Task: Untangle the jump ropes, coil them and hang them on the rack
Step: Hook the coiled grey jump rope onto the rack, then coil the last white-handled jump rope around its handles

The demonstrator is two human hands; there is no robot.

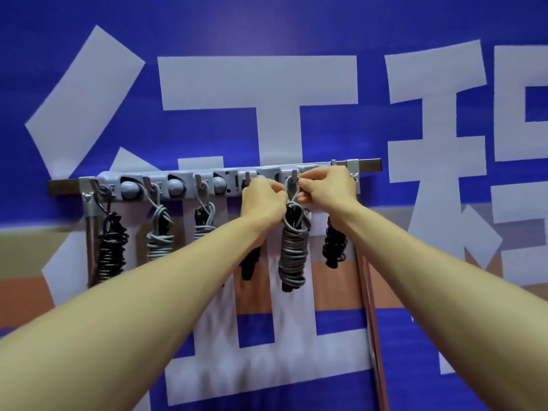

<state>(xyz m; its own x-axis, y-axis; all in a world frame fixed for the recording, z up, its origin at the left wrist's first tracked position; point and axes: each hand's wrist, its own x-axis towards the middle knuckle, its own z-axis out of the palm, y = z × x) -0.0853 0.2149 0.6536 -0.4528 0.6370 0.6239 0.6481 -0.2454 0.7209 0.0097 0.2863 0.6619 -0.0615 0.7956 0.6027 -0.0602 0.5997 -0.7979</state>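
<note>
Bright, even light, hardly any shadows, soft blur throughout, and wide-angle bending stretches the near edges.

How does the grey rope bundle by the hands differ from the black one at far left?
The grey coiled jump rope hangs right of centre, its top loop pinched by the left hand and right hand; the black coiled jump rope hangs untouched at the left end. Both are wound bundles below hooks of the grey wall rack.

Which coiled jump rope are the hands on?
The grey coil, fifth from left: left hand and right hand pinch its top loop at a hook. No hand holds the other five.
</note>
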